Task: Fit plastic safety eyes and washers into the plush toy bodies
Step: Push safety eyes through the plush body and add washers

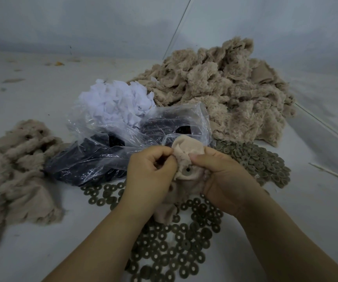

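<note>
Both hands hold one beige plush toy body [186,151], turned inside out, just above the table. My left hand [149,176] pinches its left edge with curled fingers. My right hand [221,180] grips its right side, thumb pressed on the fabric. A grey washer [187,170] sits on the fabric between my hands, with a dark hole at its centre. Several loose grey-green washers [174,247] lie scattered below my wrists. Clear plastic bags [103,151] of dark safety eyes lie behind my left hand.
A large heap of beige plush bodies [225,88] fills the back right. A smaller pile of plush bodies [19,165] lies at the left. White paper scraps [117,100] sit behind the bags. More washers [257,159] spread at the right, near thin white sticks [334,176].
</note>
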`<state>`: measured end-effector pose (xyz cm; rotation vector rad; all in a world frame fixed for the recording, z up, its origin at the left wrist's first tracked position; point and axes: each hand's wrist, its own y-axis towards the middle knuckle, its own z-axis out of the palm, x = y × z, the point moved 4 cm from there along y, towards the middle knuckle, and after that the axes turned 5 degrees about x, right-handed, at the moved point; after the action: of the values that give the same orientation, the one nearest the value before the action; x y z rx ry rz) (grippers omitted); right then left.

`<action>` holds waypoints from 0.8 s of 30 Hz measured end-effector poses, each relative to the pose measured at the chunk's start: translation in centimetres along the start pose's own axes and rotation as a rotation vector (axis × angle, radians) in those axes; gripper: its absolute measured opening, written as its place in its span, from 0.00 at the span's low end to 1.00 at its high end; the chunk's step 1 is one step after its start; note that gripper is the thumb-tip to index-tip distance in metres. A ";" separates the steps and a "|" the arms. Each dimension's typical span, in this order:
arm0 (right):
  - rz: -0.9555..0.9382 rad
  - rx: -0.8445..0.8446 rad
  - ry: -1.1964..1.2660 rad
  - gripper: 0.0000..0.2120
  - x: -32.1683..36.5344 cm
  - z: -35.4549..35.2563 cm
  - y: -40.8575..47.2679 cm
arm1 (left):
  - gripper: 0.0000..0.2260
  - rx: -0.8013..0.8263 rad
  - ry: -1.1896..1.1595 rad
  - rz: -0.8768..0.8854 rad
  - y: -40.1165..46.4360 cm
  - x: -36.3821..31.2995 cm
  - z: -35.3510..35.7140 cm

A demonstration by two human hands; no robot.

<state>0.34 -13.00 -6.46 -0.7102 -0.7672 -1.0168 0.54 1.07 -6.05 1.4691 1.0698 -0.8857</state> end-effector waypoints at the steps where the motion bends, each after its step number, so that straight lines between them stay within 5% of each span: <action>1: -0.001 0.000 0.003 0.19 -0.1 0.0 0.1 | 0.11 0.009 -0.019 -0.003 -0.1 -0.1 0.1; 18: -0.020 -0.030 0.050 0.18 -0.6 0.0 0.1 | 0.07 -0.036 -0.135 -0.056 -0.4 0.6 0.3; 22: -0.355 -0.487 -0.451 0.07 1.5 -1.2 0.0 | 0.08 -0.062 -0.100 -0.097 -0.2 1.0 0.1; 24: -0.613 -0.516 -0.835 0.05 3.6 0.5 0.2 | 0.10 -0.052 -0.083 -0.111 -0.1 1.3 0.0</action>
<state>1.56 -14.26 -3.22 -1.4405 -1.5303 -1.5140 0.84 1.24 -7.28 1.3291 1.1122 -0.9817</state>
